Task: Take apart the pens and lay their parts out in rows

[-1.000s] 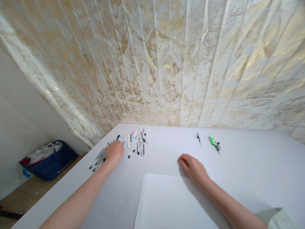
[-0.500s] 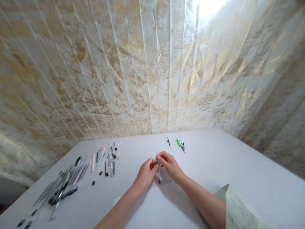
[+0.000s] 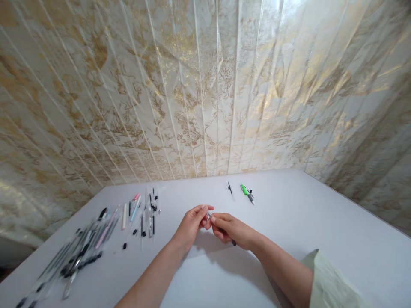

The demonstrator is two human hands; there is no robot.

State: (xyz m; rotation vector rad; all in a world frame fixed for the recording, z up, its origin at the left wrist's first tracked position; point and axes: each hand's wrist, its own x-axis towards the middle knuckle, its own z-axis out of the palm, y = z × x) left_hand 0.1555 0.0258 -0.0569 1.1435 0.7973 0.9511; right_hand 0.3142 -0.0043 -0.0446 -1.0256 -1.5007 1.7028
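Over the middle of the white table, my left hand (image 3: 191, 223) and my right hand (image 3: 231, 229) meet around a slim pen (image 3: 209, 215). The left fingers pinch its upper end. My right hand is closed round the barrel, hiding most of it, and a black end pokes out beneath that palm. The pen lies slanted, upper end to the left. Its tip and any small part between the fingertips are too hidden to make out.
At left lies a pile of pens (image 3: 86, 248) with loose black caps. Beside it are a pink-and-white pen (image 3: 124, 216), a light blue pen (image 3: 135, 208) and several clear and black pen parts. Farther back lie a black pen part (image 3: 230, 188) and a green-and-grey pen (image 3: 244, 189). A patterned curtain stands behind the table.
The pen has turned from nearly upright to slanted, its black end swinging right under my right hand. My right hand has moved slightly lower and now covers more of the barrel.
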